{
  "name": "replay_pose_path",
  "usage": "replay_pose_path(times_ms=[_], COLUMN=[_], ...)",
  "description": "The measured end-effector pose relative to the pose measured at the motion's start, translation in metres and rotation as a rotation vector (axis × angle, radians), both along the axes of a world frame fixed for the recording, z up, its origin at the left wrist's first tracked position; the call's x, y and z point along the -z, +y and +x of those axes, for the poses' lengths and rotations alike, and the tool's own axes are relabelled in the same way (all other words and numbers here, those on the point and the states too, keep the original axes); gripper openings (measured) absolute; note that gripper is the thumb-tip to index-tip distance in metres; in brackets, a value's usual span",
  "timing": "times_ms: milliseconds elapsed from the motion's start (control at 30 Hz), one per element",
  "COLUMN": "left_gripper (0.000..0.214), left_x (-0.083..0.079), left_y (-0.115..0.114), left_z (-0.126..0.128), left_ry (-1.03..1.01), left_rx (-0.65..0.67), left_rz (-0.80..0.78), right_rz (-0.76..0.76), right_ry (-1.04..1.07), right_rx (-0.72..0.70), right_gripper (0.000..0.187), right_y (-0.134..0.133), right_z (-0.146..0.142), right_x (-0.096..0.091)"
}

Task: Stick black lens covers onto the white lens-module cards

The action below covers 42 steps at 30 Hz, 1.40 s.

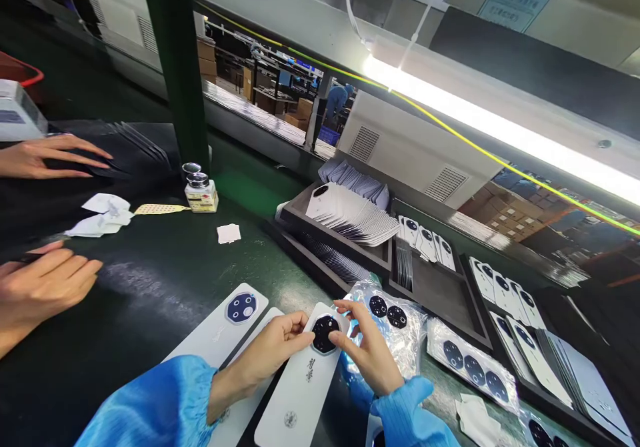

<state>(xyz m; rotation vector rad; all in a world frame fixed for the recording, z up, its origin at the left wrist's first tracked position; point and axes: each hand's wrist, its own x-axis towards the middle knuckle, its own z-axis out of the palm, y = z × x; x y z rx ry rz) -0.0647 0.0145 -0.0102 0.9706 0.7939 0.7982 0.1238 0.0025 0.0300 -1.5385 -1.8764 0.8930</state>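
Observation:
A white phone back cover [299,397] with dark printed characters and a round emblem lies tilted in front of me. Near its top sits a black camera lens cover [325,333] with several holes. My left hand [265,350] pinches the cover's left edge, its thumb at the lens cover's lower left. My right hand [370,347] grips the upper right corner, its thumb touching the lens cover's right side and its forefinger on the top edge. Left of them lies another white phone back cover [215,333] with a blue-filmed lens cover [243,307]. A further white panel is partly hidden under my left forearm.
Beside my right hand, a clear plastic bag [413,347] holds black lens covers. Dark trays [443,297] of stacked phone covers stand behind it. Small bottles [201,197] and a white wipe [229,233] are at centre left. Another person's hands [47,287] work at the left.

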Motion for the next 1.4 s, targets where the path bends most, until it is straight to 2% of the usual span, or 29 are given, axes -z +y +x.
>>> replay_pose_path(times_ms=[100, 267, 500, 767, 1100, 1233, 1400], left_gripper=[0.036, 0.042, 0.046, 0.041, 0.04, 0.04, 0.041], left_x=[0.002, 0.004, 0.006, 0.0, 0.001, -0.002, -0.003], left_y=[0.001, 0.001, 0.003, 0.002, 0.001, 0.0, -0.001], left_z=[0.001, 0.003, 0.003, 0.002, 0.0, 0.0, 0.0], left_ry=[0.005, 0.011, 0.025, 0.046, 0.055, 0.044, 0.029], left_rx=[-0.029, -0.049, -0.061, -0.077, -0.066, -0.07, -0.064], left_rz=[0.018, 0.039, 0.065, 0.107, 0.101, 0.088, 0.084], right_rz=[0.114, 0.142, 0.229, 0.149, 0.258, 0.322, 0.396], right_ry=[-0.077, -0.155, -0.182, -0.177, -0.129, -0.096, -0.169], right_rx=[0.012, 0.028, 0.054, 0.019, -0.015, -0.037, -0.043], right_gripper=[0.036, 0.043, 0.043, 0.043, 0.044, 0.045, 0.048], right_y=[-0.004, -0.005, -0.001, 0.001, 0.013, 0.009, 0.004], right_z=[-0.006, -0.016, -0.02, -0.022, -0.015, -0.017, -0.02], right_x=[-0.004, -0.007, 0.001, -0.007, 0.021, 0.015, 0.003])
